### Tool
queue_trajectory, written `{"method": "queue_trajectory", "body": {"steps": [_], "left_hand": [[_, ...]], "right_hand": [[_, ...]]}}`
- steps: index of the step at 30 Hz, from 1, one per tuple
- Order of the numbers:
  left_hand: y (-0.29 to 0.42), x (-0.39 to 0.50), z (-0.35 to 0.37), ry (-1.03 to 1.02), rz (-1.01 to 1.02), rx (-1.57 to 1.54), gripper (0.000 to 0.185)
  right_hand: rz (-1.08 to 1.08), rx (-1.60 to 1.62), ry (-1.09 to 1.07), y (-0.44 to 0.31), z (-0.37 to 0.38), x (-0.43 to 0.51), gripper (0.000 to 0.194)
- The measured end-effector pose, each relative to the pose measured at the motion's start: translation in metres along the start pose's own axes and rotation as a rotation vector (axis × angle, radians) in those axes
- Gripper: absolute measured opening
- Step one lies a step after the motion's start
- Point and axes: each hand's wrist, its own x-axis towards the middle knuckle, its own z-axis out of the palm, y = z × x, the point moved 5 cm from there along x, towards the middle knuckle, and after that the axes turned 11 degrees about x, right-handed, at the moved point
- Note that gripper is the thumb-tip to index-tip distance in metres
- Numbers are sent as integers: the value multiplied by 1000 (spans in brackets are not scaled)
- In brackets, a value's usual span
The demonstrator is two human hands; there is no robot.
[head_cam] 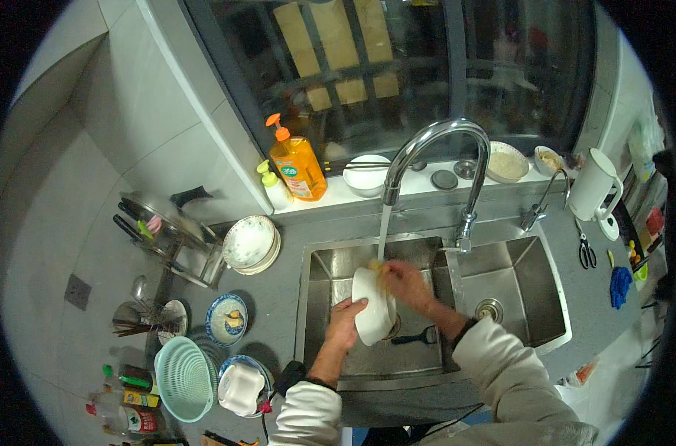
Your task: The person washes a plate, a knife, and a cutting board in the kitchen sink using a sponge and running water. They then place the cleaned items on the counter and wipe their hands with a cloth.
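Over the left basin of the stainless steel sink, my left hand holds a white bowl tilted on its side, thumb at the rim. My right hand grips a small yellowish scrubber or sponge by the bowl's upper edge; it is partly blurred. Water runs from the curved chrome faucet down behind my right hand and the bowl's top. Below the hands, a dark-handled utensil lies on the basin floor, next to the partly hidden drain.
Stacked plates, a blue-rimmed bowl and a mint-green colander stand on the left counter. An orange soap bottle and a white bowl are on the sill. Scissors and a white kettle stand right of the sink.
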Motion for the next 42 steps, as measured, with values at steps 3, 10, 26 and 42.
{"method": "queue_trajectory", "body": {"steps": [3,10,26,42], "left_hand": [[-8,4,6,56,33,64,14],[-1,-14,17,-24,65,168,15],[39,-16,9,155,167,-358,46],[-13,24,27,219,112,-321,31]], "right_hand": [[-200,-181,-208,-38,36,-27,23],[-357,-393,0,-34,44,-30,24],[309,758,202,59,2,-16,31],[-394,-380,161,-35,51,-36,31]]}}
